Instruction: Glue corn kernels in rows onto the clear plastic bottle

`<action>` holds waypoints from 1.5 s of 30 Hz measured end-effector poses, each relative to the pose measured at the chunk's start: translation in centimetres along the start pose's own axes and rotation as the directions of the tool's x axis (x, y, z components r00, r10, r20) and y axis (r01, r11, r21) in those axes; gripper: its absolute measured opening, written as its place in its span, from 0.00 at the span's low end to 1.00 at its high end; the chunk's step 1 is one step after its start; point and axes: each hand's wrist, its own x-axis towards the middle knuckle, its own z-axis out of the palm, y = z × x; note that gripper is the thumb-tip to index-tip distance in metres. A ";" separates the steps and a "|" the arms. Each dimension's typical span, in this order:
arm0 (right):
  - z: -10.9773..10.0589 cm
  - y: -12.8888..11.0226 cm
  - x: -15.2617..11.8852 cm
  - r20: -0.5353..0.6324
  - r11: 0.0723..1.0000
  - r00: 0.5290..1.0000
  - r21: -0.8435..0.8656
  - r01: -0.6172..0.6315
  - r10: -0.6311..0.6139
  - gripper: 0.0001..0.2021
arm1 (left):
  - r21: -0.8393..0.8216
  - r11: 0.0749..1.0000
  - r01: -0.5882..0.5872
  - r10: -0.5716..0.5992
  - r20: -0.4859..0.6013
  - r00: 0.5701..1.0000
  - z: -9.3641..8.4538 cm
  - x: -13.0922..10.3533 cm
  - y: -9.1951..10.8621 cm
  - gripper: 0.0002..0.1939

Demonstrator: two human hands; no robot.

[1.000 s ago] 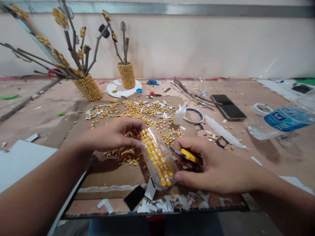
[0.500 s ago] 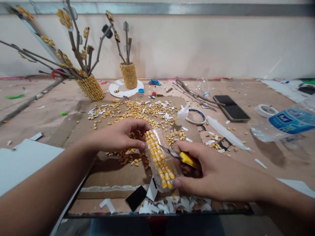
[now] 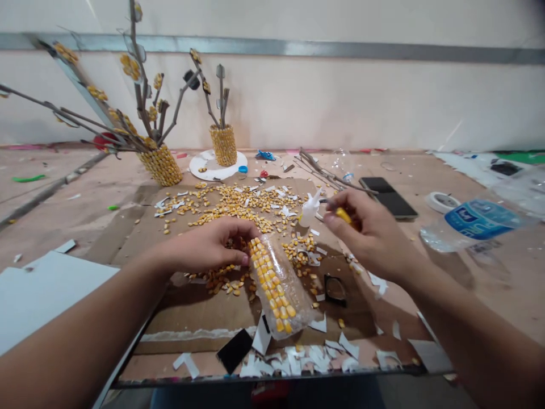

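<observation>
My left hand (image 3: 221, 244) grips the top end of a clear plastic cylinder (image 3: 293, 284), which lies tilted towards me above the cardboard. Several rows of yellow corn kernels (image 3: 272, 287) run along its left side; the rest of its wall is bare. In my right hand (image 3: 361, 227) is a yellow-handled utility knife (image 3: 344, 215), mostly covered by the fingers, its blade pointing left. The blade end is close beside a small white glue bottle (image 3: 309, 211); whether they touch I cannot tell. Loose corn kernels (image 3: 251, 199) lie spread on the cardboard (image 3: 187, 309).
Two kernel-covered pots (image 3: 160, 165) with twigs stand at the back left, one on a white disc (image 3: 199, 168). A phone (image 3: 389, 197), white tape roll (image 3: 443, 201) and plastic bottle (image 3: 472, 224) lie at right. Paper scraps (image 3: 306, 358) litter the front edge.
My right hand, with the knife, has left the cylinder and moved up and right to beside the glue bottle. My left hand still holds the cylinder. The camera view has tilted up slightly.
</observation>
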 end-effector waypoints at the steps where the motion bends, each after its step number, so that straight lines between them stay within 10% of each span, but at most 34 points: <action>1: 0.1 0.1 0.0 0.049 0.998 0.998 -0.062 0.031 -0.027 0.06 | -0.005 1.000 0.000 0.000 0.007 1.000 -0.1 -0.1 0.1 0.08; 10: 2.2 -0.1 -0.9 0.333 0.877 0.935 -0.477 0.056 0.122 0.14 | 0.043 0.996 0.074 -0.077 0.057 0.995 -0.2 -0.9 0.5 0.06; 18: 2.4 3.3 1.8 -0.070 0.956 0.955 -0.027 -0.291 0.288 0.26 | -0.056 0.993 0.103 -0.099 0.064 0.993 0.1 -1.0 0.5 0.07; 27: 5.0 4.3 2.9 0.065 0.949 0.962 0.161 -0.272 0.265 0.13 | -0.057 0.996 0.071 -0.067 0.064 0.996 0.0 -0.9 1.2 0.05; 45: -0.4 2.3 1.7 0.455 0.650 0.889 0.693 -0.312 -0.057 0.14 | -0.076 0.994 0.078 -0.073 0.075 0.995 -0.2 -0.8 0.3 0.05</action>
